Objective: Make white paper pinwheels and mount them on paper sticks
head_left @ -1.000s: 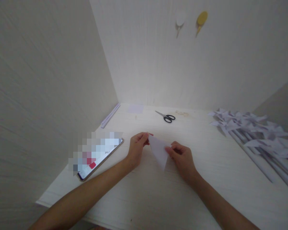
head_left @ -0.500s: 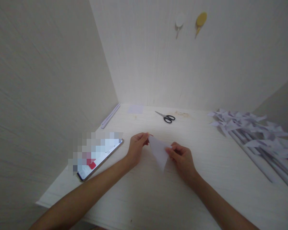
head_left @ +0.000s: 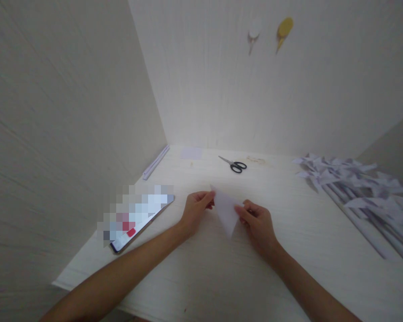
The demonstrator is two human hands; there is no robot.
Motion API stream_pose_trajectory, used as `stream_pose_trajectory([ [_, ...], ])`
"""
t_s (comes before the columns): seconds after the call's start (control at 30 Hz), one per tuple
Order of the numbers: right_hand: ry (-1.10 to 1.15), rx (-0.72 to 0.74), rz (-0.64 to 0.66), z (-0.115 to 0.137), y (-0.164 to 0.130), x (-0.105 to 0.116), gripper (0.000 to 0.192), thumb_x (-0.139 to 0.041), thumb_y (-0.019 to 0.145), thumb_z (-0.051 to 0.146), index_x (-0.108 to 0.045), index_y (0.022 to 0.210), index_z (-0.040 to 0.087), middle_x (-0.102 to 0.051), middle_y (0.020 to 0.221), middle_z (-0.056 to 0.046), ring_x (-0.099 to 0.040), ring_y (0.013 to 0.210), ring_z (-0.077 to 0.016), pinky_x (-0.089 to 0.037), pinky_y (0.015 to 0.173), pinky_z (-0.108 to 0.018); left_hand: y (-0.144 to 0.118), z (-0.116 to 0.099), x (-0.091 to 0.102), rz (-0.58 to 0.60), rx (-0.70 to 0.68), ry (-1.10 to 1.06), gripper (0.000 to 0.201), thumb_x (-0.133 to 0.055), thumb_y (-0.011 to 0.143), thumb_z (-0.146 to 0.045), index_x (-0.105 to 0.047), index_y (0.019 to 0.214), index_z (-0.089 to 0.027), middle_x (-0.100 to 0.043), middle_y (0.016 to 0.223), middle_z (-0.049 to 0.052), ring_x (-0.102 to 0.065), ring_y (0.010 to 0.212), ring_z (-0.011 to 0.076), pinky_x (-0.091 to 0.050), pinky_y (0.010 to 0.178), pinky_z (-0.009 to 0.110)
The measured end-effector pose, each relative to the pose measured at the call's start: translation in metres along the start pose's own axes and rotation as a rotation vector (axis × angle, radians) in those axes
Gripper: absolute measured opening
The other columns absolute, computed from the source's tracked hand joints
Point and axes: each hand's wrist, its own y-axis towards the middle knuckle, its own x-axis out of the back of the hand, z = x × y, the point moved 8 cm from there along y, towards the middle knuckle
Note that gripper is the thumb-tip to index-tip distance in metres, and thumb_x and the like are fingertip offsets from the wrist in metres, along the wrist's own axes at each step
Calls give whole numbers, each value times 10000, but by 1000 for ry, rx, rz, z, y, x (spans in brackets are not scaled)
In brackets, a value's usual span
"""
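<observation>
**A:** Pale wood-grain walls on three sides, and a light bench (head_left: pixel 289 268) filling the corner. What have I got in my hands?

**B:** Both are on a folded triangle of white paper (head_left: pixel 226 211), held just above the middle of the bench. One corner points down toward you.

**A:** Right, my left hand (head_left: pixel 195 209) has its upper left corner, fingers pressed together in a pinch on the edge. My right hand (head_left: pixel 258 223) pinches the right edge the same way, thumb on top.

**B:** And the two hands sit close together, only the paper between them.

**A:** To my left a phone (head_left: pixel 139 223) lies flat near the bench's front edge, screen up, well apart from my left hand.

**B:** Farther back, black-handled scissors (head_left: pixel 233 164) lie closed, with a small pale square sheet (head_left: pixel 191 153) to their left by the back wall.

**A:** A white strip (head_left: pixel 155 162) runs along the left wall. On the right there's a heap of white paper pinwheels (head_left: pixel 352 185) on rolled sticks, fanned across the bench.

**B:** Up on the back wall, two hooks: one white (head_left: pixel 254 32), one yellow (head_left: pixel 284 29).
</observation>
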Motion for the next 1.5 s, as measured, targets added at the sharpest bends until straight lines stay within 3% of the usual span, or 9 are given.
stream_pose_trajectory([
  [0.4, 3, 11, 0, 1, 0, 0, 278, -619, 639, 317, -437, 490, 169, -339, 463, 66, -299, 430, -66, -201, 420, -226, -1, -3, 0, -11, -29, 34, 239, -563, 654, -340, -585, 554, -124, -534, 536, 5, -445, 515, 84, -327, 528, 220],
  [0.67, 20, 19, 34, 2, 0, -3, 282, -610, 652, 311, -434, 485, 168, -348, 465, 66, -303, 436, -67, -201, 430, -228, -1, 4, -4, -11, 43, -120, 231, -576, 646, -332, -568, 578, -111, -515, 536, 12, -461, 512, 91, -352, 548, 234],
  [1.03, 13, -12, -23, 0, 1, 0, 300, -611, 627, 364, -427, 482, 177, -341, 422, 74, -297, 406, -68, -206, 419, -230, -1, 6, -5, 23, -1, 103, 309, -565, 639, -417, -586, 571, -117, -540, 541, 16, -463, 531, 104, -356, 544, 233],
  [1.3, 26, -7, 6, -1, 1, -2, 290, -611, 638, 345, -431, 487, 175, -341, 429, 73, -296, 411, -65, -199, 418, -226, 0, 6, -4, 27, -36, 48, 256, -575, 641, -371, -577, 557, -129, -492, 511, -12, -432, 513, 88, -334, 541, 226],
  [1.5, 45, 7, -44, -1, 2, 2, 306, -618, 620, 366, -427, 471, 180, -347, 433, 67, -302, 416, -73, -218, 426, -233, -3, 4, -9, 28, -33, 122, 274, -555, 660, -377, -568, 550, -127, -474, 506, -16, -412, 510, 84, -310, 524, 220],
])
